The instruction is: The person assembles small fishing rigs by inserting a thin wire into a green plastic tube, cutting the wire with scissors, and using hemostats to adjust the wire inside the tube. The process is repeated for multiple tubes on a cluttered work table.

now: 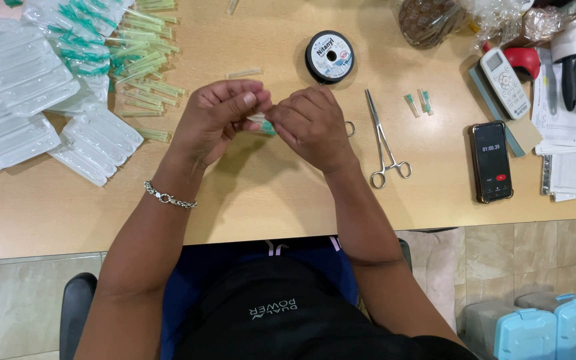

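Both my hands meet over the middle of the wooden table (235, 200). My left hand (218, 115) and my right hand (311, 123) pinch between their fingertips a small needle with a green hub (267, 126) and a clear cap. The fingers hide most of it. A silver bracelet (168, 196) circles my left wrist. Just beyond my hands lies a black spool of thin line (330, 56), and a loose clear cap (244, 73) rests on the table near it.
Steel forceps (385, 143) lie right of my right hand. Two green-hubbed needles (419, 103) sit further right, then a phone showing a timer (491, 161), a white remote (503, 81) and papers (571, 133). Packaged and loose needles (68, 73) crowd the far left.
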